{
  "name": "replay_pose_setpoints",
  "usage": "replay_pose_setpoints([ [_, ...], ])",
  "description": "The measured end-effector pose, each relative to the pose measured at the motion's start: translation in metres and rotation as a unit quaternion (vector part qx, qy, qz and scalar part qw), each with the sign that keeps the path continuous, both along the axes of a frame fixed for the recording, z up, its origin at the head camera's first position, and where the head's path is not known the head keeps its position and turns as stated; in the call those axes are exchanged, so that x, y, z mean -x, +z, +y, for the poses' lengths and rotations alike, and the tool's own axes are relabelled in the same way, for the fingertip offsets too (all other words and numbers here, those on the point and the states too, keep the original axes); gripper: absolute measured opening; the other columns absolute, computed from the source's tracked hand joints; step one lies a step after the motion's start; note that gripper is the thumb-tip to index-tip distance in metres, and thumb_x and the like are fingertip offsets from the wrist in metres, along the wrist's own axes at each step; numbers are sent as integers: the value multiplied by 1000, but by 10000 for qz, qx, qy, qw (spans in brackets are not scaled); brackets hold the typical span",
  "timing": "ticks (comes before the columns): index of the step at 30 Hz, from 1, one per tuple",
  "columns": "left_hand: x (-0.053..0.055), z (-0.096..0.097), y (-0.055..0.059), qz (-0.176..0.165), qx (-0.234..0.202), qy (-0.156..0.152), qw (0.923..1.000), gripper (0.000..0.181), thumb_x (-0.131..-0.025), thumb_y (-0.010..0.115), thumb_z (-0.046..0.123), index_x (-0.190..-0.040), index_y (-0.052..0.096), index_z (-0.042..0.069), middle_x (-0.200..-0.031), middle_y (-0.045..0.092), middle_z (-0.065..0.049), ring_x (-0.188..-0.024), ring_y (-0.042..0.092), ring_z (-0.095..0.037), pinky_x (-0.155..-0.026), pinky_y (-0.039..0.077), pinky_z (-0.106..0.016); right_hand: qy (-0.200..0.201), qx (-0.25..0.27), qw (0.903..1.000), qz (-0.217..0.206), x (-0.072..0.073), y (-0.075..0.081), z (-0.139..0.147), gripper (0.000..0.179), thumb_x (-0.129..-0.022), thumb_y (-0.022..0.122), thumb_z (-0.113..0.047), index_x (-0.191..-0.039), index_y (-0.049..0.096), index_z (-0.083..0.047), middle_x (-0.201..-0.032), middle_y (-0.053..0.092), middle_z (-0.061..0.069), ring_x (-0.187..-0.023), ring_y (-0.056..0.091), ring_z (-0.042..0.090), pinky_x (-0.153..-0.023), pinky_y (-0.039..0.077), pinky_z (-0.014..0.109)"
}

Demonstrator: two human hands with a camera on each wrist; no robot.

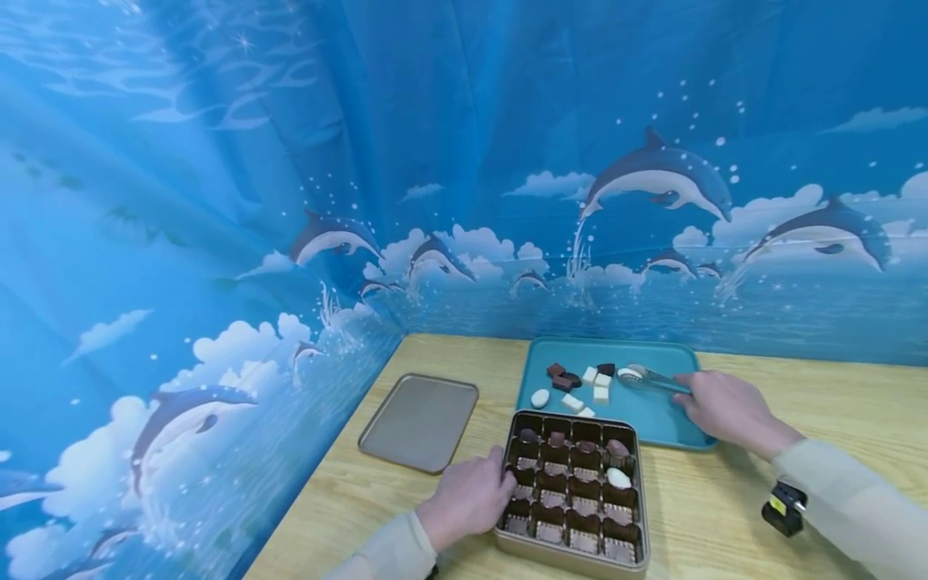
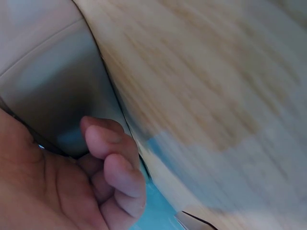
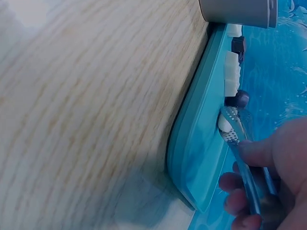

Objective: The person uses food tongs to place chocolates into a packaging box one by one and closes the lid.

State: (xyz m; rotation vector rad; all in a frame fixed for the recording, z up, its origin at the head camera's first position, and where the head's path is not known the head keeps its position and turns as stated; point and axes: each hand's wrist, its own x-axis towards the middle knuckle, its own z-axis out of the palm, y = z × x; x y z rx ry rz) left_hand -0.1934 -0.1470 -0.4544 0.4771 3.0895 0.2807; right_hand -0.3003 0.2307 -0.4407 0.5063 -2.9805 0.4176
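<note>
My right hand (image 1: 732,411) grips metal tongs (image 1: 656,379), also seen in the right wrist view. The tongs' perforated ends close around a white egg-shaped chocolate (image 3: 224,123) over the teal tray (image 1: 674,419). Several dark and white chocolates (image 1: 601,387) lie on that tray. My left hand (image 1: 470,495) holds the left rim of a divided tin box (image 1: 573,560); in the left wrist view its fingers (image 2: 122,175) are curled beside the tin's metal wall (image 2: 62,91). Dark chocolates (image 1: 557,440) fill the box's back row, and a white one (image 1: 619,478) sits in the right column below them.
A flat metal lid (image 1: 420,423) lies on the wooden table (image 1: 348,499), left of the tin. The tin's back edge overlaps the tray's front in the head view. A blue dolphin-print curtain (image 1: 464,161) rises behind the table and along its left side.
</note>
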Motion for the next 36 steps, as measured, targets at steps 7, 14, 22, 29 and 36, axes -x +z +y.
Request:
replay_pose_setpoints([
  [7,-2,0,0,-80,-51,-14,10000,31,-103,43,36,-102,58,8,-60,50,2,-50,49,-14,-44,38,-29,-64,176,9998,7,-10,1,-1,43,-96,64,-18,-131,60,7,-115,68,30,-54,50,12,-41,34,32],
  [14,-1,0,1,-107,-114,-44,9999,34,-104,42,36,-105,59,7,-60,48,4,-49,46,-12,-44,38,-28,23,240,9995,223,-31,14,1,43,-96,65,-19,-130,61,7,-95,73,20,-46,36,12,-41,31,30],
  [22,0,0,1,-209,-77,30,9997,36,-104,42,36,-109,60,5,-62,50,3,-51,48,-13,-46,39,-29,232,304,9976,582,-64,35,-3,40,-96,65,-21,-129,65,1,-107,74,19,-44,32,8,-43,28,26],
  [29,1,1,2,-228,-99,61,9997,33,-103,42,35,-106,59,7,-62,51,2,-52,50,-14,-47,41,-30,476,334,9949,828,-94,44,-16,36,-93,70,-20,-125,69,-4,-115,73,17,-46,39,4,-44,30,23],
  [36,1,1,2,-184,-80,28,9998,34,-103,43,34,-107,60,5,-62,52,1,-52,51,-14,-47,41,-30,706,242,9906,1143,-114,40,-32,33,-89,75,-22,-119,74,-8,-112,75,12,-94,74,33,-65,59,44],
])
